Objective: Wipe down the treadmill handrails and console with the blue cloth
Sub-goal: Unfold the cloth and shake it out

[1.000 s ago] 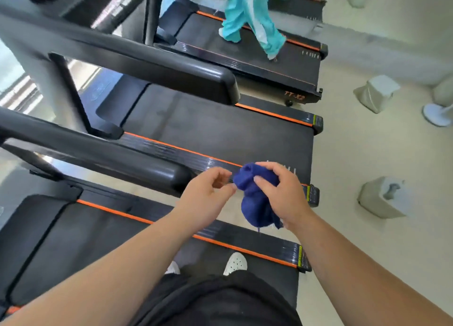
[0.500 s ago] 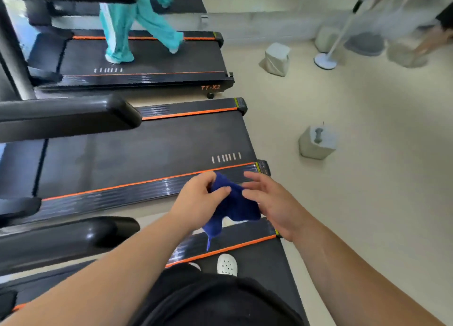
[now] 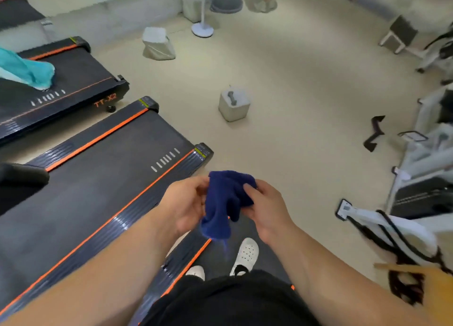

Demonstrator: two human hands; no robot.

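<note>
The blue cloth [image 3: 226,200] hangs bunched between both hands, in front of my waist. My left hand [image 3: 186,203] grips its left side and my right hand [image 3: 266,208] pinches its upper right part with curled fingers. Only the black end of one handrail [image 3: 23,177] shows at the left edge, well away from the cloth. The console is out of view. I stand at the rear end of a treadmill, my white shoes [image 3: 245,254] on its deck.
A neighbouring black treadmill belt [image 3: 98,178] with orange stripes lies to my left, another [image 3: 61,85] beyond it with a person's teal trouser leg. Grey blocks [image 3: 234,105] and a fan stand base [image 3: 202,30] sit on the beige floor. White exercise machines [image 3: 421,168] crowd the right side.
My view has swung right, away from the handrails toward the open floor. Both hands keep hold of the cloth and have reworked it, staying in front of me.
</note>
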